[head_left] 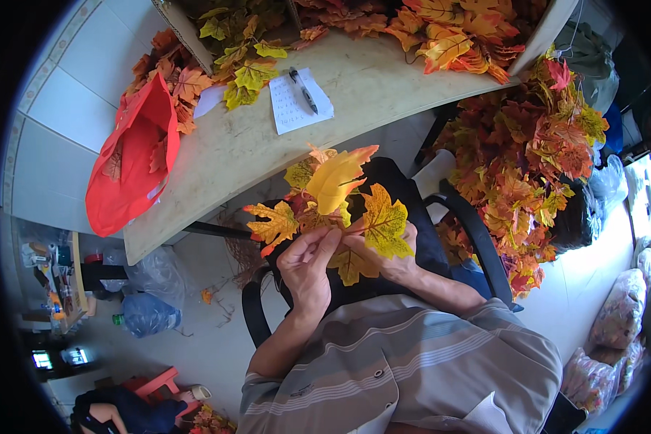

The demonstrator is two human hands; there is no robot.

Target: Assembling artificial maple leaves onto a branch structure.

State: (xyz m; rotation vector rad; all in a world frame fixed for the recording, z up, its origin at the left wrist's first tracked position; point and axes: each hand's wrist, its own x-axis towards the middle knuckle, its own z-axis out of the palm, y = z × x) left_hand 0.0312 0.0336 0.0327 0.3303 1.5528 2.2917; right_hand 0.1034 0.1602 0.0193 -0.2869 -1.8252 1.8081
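Pinching an artificial maple-leaf spray (334, 181) in front of the striped shirt (405, 354).
The left hand (305, 271) and right hand (396, 257) both grasp its base, about equally near; most foliage fans away from the body toward the worktop (217, 159), though its long axis is hard to judge.

the left hand (305, 269) sits apart from the near edge of the table (217, 173), thumb and forefinger pinched together, its forearm (286, 343) rising steeply toward the table. the right hand (396, 267), partly hidden, reaches across to the left's fingertips, the right forearm (447, 289) lying flatter.
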